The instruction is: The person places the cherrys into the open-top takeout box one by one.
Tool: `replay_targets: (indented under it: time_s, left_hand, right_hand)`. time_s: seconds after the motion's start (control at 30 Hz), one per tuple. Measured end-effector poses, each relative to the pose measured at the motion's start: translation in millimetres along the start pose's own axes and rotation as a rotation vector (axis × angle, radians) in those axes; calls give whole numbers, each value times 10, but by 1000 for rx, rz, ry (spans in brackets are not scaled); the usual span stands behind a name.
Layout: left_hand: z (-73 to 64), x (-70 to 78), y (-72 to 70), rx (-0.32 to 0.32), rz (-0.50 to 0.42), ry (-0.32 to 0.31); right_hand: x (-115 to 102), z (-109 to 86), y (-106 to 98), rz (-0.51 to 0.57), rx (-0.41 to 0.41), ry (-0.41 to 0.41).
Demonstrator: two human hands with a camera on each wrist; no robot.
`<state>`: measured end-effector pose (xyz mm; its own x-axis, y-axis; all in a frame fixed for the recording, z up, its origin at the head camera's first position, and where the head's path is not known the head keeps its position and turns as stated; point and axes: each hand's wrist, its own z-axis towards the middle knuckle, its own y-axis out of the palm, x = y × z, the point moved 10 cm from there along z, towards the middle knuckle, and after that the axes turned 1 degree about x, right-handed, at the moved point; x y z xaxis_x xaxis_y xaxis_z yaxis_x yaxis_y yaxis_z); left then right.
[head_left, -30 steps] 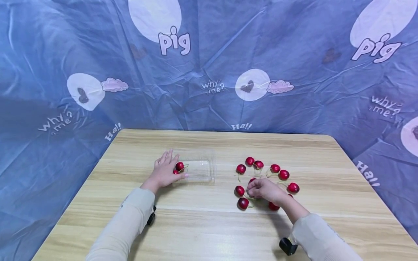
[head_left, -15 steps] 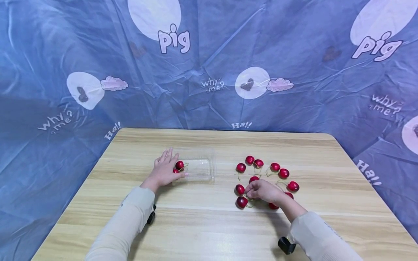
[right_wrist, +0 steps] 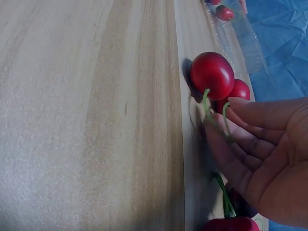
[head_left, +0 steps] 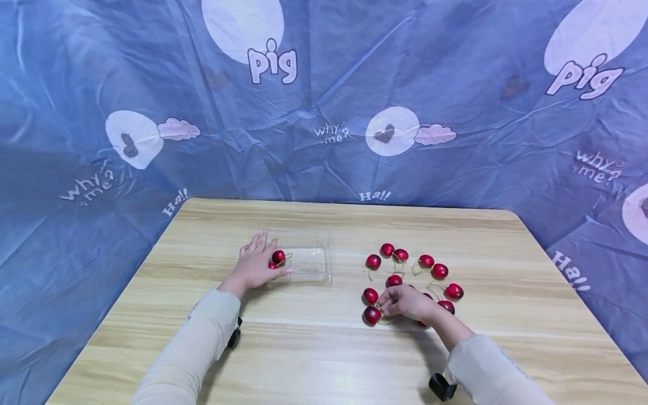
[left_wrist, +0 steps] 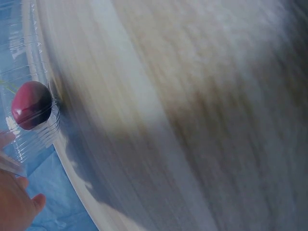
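Note:
My left hand (head_left: 255, 266) rests with spread fingers on the left end of a clear plastic container (head_left: 330, 260). Two cherries (head_left: 278, 257) lie inside it, by my thumb. In the left wrist view, one cherry (left_wrist: 32, 105) shows through the plastic wall. On the right, my right hand (head_left: 406, 302) reaches among loose cherries, its fingers loosely curved at the stems of two of them. The nearer cherry (right_wrist: 212, 75) and the one behind it (right_wrist: 240, 90) sit on the table; a gap shows between thumb and forefinger. Their green stems (right_wrist: 207, 102) cross in front of the fingers.
Several more cherries with stems lie about the right hand, among them one at the back (head_left: 387, 250) and one at the right (head_left: 454, 291). The wooden table (head_left: 304, 354) ends at a blue printed cloth (head_left: 324, 163) behind.
My right hand has shifted slightly left and nearer. The nearest cherry has slid a little left, and cherries formerly behind the hand show more. The left hand and container have kept their place.

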<state>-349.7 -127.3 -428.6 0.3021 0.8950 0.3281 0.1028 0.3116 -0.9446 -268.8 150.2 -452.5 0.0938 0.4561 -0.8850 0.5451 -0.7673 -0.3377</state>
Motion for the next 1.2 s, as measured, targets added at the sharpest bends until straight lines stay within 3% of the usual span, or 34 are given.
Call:
replay_targets:
  time_s: [0.47, 1.0, 1.2]
  left_hand:
    - [2, 10, -20, 11, -6, 9]
    - [9, 6, -20, 17, 2, 10]
    - [15, -3, -12, 17, 5, 7]
  right_hand:
    - [79, -78, 74, 169, 9, 62]
    - [160, -149, -153, 331, 279, 36]
    - [148, -149, -177, 362, 317, 20]
